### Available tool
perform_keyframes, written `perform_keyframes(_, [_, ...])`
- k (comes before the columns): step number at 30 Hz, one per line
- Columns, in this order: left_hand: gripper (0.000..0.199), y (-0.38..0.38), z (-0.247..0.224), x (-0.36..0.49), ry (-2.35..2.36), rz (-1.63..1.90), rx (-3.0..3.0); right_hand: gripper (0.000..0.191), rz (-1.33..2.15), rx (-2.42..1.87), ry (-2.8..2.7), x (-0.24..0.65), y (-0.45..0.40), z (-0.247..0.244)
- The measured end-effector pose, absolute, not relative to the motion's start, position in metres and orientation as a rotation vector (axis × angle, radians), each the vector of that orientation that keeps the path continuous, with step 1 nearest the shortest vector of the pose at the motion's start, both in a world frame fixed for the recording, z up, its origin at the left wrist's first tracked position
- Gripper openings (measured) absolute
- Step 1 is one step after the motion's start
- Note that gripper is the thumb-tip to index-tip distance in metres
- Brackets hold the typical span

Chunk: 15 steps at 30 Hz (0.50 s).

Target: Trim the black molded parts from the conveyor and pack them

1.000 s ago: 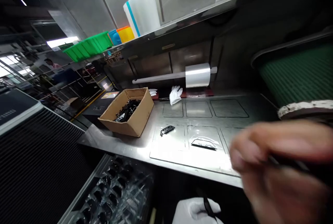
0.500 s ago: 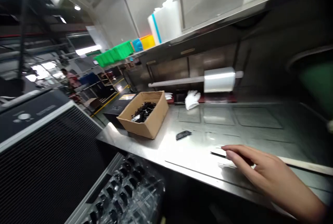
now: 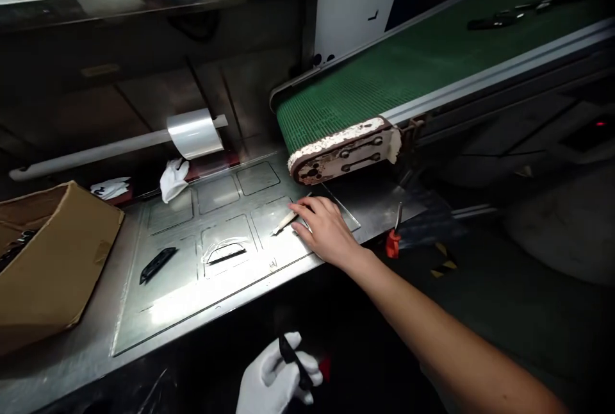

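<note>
My right hand [image 3: 327,228], bare, is over the glass-like sheet on the bench, its thumb and fingers closing around a slim pale-handled tool [image 3: 284,222] that lies on the sheet. The tool's far part is under the fingers, and its kind is unclear. Below the bench edge, my left hand [image 3: 269,379] in a white glove grips a small black plastic part [image 3: 295,363]. Another black plastic part [image 3: 157,264] lies on the left of the sheet. Between it and the tool is a clear film piece with a dark straight edge [image 3: 225,254].
A cardboard box [image 3: 62,266] with black parts stands at left. Behind are a film roll [image 3: 195,133] on a rod and a white glove [image 3: 173,180]. A green conveyor [image 3: 355,93] ends above the bench's right. A red-handled tool [image 3: 393,243] is at the right edge.
The view has swung right, bringing the conveyor into full view. My right hand has moved from beside the film piece to the pale tool. My gloved left hand has come into view.
</note>
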<state>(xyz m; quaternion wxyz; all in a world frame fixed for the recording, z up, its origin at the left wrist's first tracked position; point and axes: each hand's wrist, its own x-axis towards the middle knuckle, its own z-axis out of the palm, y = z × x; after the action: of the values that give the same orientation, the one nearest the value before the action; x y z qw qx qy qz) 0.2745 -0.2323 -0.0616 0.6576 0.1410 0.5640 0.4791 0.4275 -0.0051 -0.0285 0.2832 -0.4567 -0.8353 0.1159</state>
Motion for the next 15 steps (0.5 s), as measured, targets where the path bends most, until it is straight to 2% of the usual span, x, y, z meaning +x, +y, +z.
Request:
perform_keyframes(4, [0.07,-0.233,-0.057,0.272,1.293,1.149,0.315,0.035,0.281,-1.155,-2.348,0.417,0.011,-0.027])
perform_keyframes(9, [0.05,-0.238,-0.052,0.26,1.24,1.279,0.265,0.037,0.406,-1.057,-2.407,0.419,0.012,-0.016])
perform_keyframes(11, [0.04,-0.241,-0.049,0.254,1.176,1.372,0.234,0.036,0.564,-0.989,-2.382,0.425,-0.007,-0.013])
perform_keyframes(15, [0.033,-0.246,-0.045,0.241,1.009,1.467,0.356,0.04,1.117,-0.775,-2.295,0.435,-0.061,-0.006])
